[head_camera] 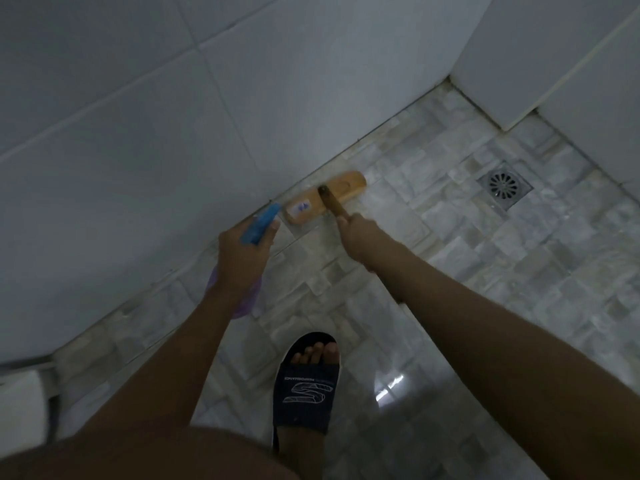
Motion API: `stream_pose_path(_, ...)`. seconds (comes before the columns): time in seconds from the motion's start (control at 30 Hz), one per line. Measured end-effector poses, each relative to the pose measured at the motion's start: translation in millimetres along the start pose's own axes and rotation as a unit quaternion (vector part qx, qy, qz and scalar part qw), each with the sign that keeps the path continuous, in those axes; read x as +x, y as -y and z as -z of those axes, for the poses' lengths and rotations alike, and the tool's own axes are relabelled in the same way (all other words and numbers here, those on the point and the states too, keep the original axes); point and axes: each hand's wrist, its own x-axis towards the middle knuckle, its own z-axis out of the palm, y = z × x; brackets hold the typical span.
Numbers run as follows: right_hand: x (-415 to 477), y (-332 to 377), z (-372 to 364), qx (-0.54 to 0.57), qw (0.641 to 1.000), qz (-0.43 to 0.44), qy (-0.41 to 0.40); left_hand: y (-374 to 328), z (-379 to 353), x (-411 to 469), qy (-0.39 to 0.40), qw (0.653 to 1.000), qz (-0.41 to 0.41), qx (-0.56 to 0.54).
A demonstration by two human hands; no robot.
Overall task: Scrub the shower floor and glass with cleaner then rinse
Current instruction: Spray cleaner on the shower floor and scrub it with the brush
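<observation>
A dark sandal (304, 389) stands on the mosaic shower floor (485, 254). Beyond it, the left hand (242, 251) has its grip curled round a spray bottle (261, 223), blue nozzle pointing far-right. The right hand (356, 233) has its grip closed round the handle of the wooden brush (346, 183). The brush head lies on the floor against the wall (173, 133), its long axis running near-left to far-right. A drain (504, 185) sits far right.
</observation>
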Motion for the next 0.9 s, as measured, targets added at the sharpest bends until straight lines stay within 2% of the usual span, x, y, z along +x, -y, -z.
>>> stream_pose_path(0.1,28,18,1,0.024,1.000,0.003,-0.006,-2,1,2,-0.043,0.999,-0.025,0.018)
stream_pose_path(0.2,7,-20,-1,0.017,1.000,0.014,-0.003,6,5,2,-0.067,0.997,-0.023,0.020)
stream_pose_path(0.37,-72,-97,-15,-0.019,0.999,-0.021,0.038,7,10,4,-0.061,0.996,0.055,-0.042)
stream_pose_path(0.47,-57,-68,-13,-0.019,0.999,-0.019,0.020,2,14,5,-0.058,0.993,0.081,-0.056)
stream_pose_path(0.57,-10,-15,-12,0.021,1.000,-0.008,-0.002,2,19,1,-0.046,0.995,0.071,-0.056)
stream_pose_path(0.67,11,8,-9,0.013,1.000,0.003,0.004,7,17,0,-0.057,0.995,0.066,-0.040)
stream_pose_path(0.9,-79,-82,-17,-0.024,0.998,-0.043,0.040,9,13,-5,-0.055,0.997,0.042,-0.044)
